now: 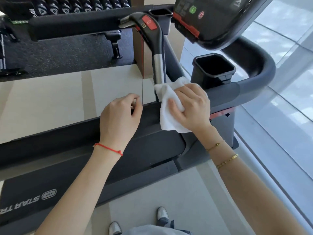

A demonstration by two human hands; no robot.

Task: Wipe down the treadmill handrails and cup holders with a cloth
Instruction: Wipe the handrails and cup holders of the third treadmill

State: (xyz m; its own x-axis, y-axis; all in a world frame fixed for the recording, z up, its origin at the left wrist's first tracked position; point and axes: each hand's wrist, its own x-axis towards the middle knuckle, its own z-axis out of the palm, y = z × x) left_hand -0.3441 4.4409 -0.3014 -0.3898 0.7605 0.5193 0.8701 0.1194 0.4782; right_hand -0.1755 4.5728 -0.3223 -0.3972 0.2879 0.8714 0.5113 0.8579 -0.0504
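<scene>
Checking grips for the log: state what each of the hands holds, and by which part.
Right hand grips the white cloth by its bunched upper part, at the handlebar's lower end. Left hand pinches the thin cord near its lower end.

A pale tiled floor (50, 99) carries the treadmill (152, 150), whose dark base and belt deck cross it from lower left toward the right. Two grey shoes (162, 215) stand on the tiles just beside the deck. Farther back the tiles meet black speckled rubber flooring (67, 55), on which a bench foot (116, 50) stands.
</scene>
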